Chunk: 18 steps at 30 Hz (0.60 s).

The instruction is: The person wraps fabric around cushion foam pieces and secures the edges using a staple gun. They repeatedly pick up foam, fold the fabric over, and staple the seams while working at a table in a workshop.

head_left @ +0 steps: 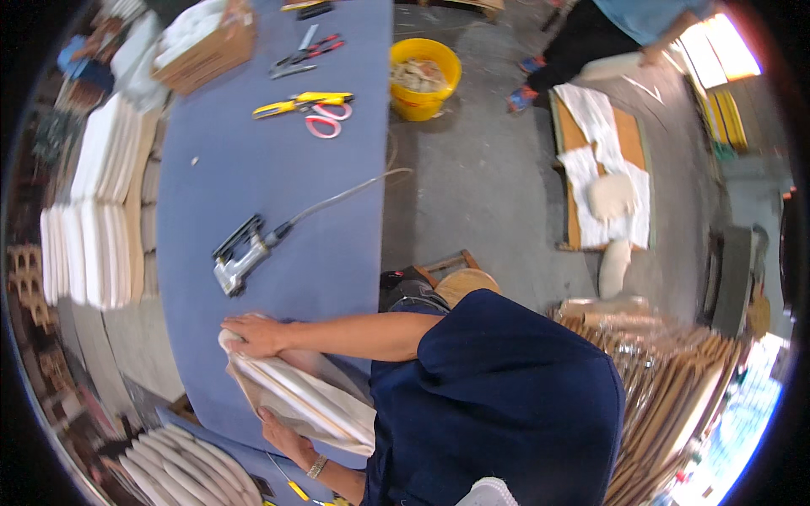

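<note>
Nr the air tool (242, 267), my R hand (258, 335) clasps the cream padded piece (294, 393), L hand (285, 437) its edge; prob best press evenly

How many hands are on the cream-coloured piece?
2. The right hand lies over the upper end of the cream-coloured piece; the left hand, below the wristwatch-free one, is at its lower edge. Some left fingers may be hidden.
</note>
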Each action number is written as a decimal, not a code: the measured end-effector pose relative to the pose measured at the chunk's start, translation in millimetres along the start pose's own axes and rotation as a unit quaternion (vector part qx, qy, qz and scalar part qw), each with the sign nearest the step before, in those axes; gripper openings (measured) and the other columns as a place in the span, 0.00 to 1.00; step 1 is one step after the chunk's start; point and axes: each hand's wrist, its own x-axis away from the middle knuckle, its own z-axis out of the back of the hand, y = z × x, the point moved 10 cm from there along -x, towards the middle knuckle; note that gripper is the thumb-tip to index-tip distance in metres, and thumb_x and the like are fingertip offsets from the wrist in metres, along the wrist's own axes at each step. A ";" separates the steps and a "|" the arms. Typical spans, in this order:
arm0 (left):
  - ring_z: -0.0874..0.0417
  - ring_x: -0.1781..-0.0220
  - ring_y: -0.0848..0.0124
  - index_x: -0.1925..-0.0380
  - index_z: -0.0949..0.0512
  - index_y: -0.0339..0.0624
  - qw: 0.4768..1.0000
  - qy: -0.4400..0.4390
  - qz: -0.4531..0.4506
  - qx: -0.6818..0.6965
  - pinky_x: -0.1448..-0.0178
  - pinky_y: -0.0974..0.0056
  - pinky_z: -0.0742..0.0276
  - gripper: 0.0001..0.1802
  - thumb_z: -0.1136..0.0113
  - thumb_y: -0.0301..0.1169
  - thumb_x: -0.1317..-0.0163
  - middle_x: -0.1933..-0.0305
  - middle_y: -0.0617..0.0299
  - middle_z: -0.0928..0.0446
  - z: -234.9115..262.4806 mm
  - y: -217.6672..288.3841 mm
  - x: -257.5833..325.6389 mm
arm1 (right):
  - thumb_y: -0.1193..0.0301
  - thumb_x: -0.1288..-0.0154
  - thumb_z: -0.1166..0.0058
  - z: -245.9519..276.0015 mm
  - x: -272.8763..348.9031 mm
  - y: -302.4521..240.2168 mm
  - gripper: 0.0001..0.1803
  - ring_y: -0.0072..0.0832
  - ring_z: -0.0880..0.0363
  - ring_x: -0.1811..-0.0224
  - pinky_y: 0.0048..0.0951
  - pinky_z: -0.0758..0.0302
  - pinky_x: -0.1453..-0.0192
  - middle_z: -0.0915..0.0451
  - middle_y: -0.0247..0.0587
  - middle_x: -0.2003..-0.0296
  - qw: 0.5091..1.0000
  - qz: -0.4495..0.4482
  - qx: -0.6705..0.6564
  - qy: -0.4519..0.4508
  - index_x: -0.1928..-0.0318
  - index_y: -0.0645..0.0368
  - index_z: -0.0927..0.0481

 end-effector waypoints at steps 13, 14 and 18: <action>0.31 0.68 0.77 0.65 0.19 0.28 0.977 -0.069 -0.106 -0.170 0.66 0.66 0.31 0.15 0.42 0.33 0.24 0.71 0.66 0.23 -37.7 8.6 11.3 | 0.62 0.42 0.35 23.3 14.2 24.8 0.52 0.46 0.22 0.35 0.40 0.26 0.30 0.23 0.65 0.37 0.981 -0.011 -0.092 -0.171 0.22 0.69 0.45; 0.31 0.69 0.76 0.66 0.20 0.30 0.976 -0.034 -0.160 -0.143 0.66 0.63 0.29 0.16 0.42 0.34 0.25 0.75 0.62 0.23 -40.1 27.0 24.5 | 0.60 0.38 0.36 45.1 23.1 -1.8 0.48 0.44 0.21 0.35 0.40 0.26 0.29 0.23 0.62 0.35 0.954 -0.150 -0.069 -0.250 0.22 0.64 0.42; 0.13 0.63 0.54 0.54 0.15 0.36 0.983 0.015 -0.114 -0.141 0.56 0.57 0.20 0.15 0.41 0.38 0.26 0.63 0.44 0.15 -42.7 37.0 37.9 | 0.66 0.34 0.36 72.8 3.2 -18.6 0.34 0.43 0.18 0.37 0.40 0.22 0.32 0.21 0.50 0.36 0.995 0.001 0.013 -0.094 0.29 0.58 0.29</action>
